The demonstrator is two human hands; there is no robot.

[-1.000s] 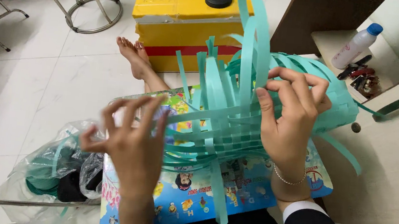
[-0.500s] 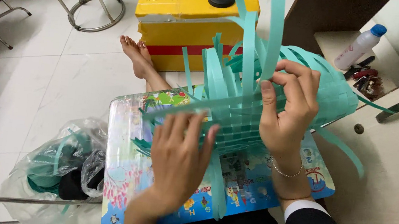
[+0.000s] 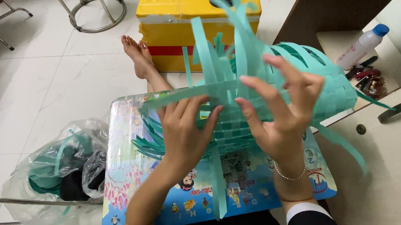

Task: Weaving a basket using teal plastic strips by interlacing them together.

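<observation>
Both hands, left hand and right hand, grip the teal woven basket; plastic bag holds teal strips.

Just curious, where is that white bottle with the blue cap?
The white bottle lies tilted at the upper right of the head view, on a pale shelf, just above some small dark red items.

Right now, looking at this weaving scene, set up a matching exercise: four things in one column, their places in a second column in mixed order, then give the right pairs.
Things:
1. woven teal strips
2. yellow box
3. plastic bag
4. white bottle

Places:
A. on the floor, beside the colourful board
B. on a shelf, upper right
C. between the left hand and the right hand
D. on the floor, beyond the bare feet

Pairs: 1-C, 2-D, 3-A, 4-B
</observation>
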